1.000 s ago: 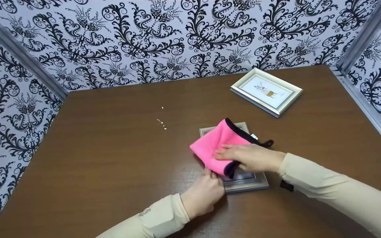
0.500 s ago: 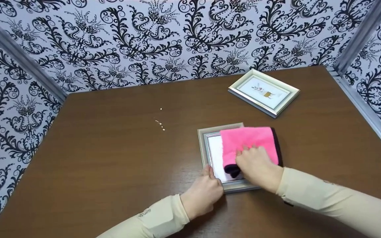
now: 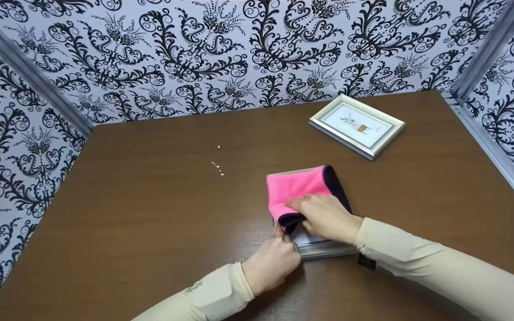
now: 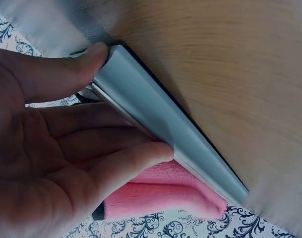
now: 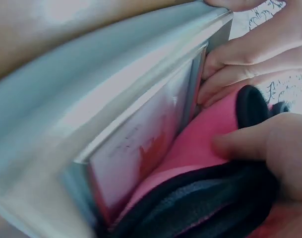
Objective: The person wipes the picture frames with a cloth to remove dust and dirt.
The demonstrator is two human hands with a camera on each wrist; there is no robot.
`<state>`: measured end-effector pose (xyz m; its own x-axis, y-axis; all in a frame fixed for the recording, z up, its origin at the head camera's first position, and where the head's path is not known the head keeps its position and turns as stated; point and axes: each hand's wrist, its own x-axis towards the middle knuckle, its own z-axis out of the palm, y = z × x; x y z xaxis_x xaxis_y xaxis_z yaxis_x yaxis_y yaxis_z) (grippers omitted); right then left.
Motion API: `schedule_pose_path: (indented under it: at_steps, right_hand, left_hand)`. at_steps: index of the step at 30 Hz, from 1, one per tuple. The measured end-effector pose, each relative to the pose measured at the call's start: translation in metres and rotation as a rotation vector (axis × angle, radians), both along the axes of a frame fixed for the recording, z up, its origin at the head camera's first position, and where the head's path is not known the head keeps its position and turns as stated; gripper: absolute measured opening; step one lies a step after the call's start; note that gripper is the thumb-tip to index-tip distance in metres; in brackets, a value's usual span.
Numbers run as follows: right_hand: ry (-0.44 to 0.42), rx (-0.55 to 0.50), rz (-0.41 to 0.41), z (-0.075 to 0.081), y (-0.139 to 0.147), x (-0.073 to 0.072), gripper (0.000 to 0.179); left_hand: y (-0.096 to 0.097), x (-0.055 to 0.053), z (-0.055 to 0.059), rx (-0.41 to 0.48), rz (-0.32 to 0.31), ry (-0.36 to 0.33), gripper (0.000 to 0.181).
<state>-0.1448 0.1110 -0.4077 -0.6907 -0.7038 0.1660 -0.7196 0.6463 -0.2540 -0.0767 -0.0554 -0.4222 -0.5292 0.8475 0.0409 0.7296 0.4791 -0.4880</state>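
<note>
A picture frame [image 3: 328, 251] lies on the brown table, mostly hidden under a pink cloth [image 3: 295, 189] with black edging. My left hand [image 3: 273, 262] grips the near left corner of that frame; in the left wrist view its thumb [image 4: 93, 62] and fingers lie on either side of the frame's silvery border [image 4: 160, 111]. My right hand [image 3: 326, 216] holds the cloth against the glass, its fingers spread over the pink side. In the right wrist view the cloth [image 5: 200, 134] bunches beside the thumb, and part of the picture [image 5: 136, 153] shows.
Behind and to the right lies a second picture frame [image 3: 357, 122], face up with a deer-like drawing. Small white flecks [image 3: 217, 166] mark the table [image 3: 150, 200] left of the cloth. Patterned walls [image 3: 212, 53] close off the back and sides.
My right hand swept the cloth right across the frame, then back left, so the cloth again covers the frame's left part. My left hand has stayed at the corner.
</note>
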Motion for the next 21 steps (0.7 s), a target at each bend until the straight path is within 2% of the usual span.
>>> schedule_pose_path:
  at_steps: [2,5,9,12,14,19,21]
  right_hand:
    - [-0.08,-0.023,0.046,-0.002,0.003,-0.002,0.049]
    - [-0.17,-0.027,0.143,-0.004,0.008,-0.007,0.057]
    - [-0.19,0.032,0.252,-0.001,0.022,-0.012,0.059]
    - [-0.139,0.117,0.273,0.003,0.034,-0.012,0.062]
    - [-0.08,0.174,0.256,0.006,0.042,-0.009,0.062]
    - [0.138,0.289,0.099,0.01,0.05,0.009,0.053]
    - [0.228,0.315,0.026,0.008,0.049,0.019,0.047]
  left_hand:
    - [-0.001,0.0,-0.001,0.017,-0.006,-0.007,0.02]
    - [-0.001,0.001,-0.002,0.028,-0.005,-0.012,0.019]
    - [0.0,0.001,-0.003,0.029,0.008,-0.001,0.021]
    - [0.002,0.001,-0.001,0.004,0.023,0.001,0.025]
    - [0.004,0.001,0.0,-0.031,0.036,-0.014,0.03]
    - [0.004,0.0,0.005,-0.101,0.045,-0.07,0.04]
    - [0.002,-0.001,0.005,-0.067,0.046,-0.09,0.034]
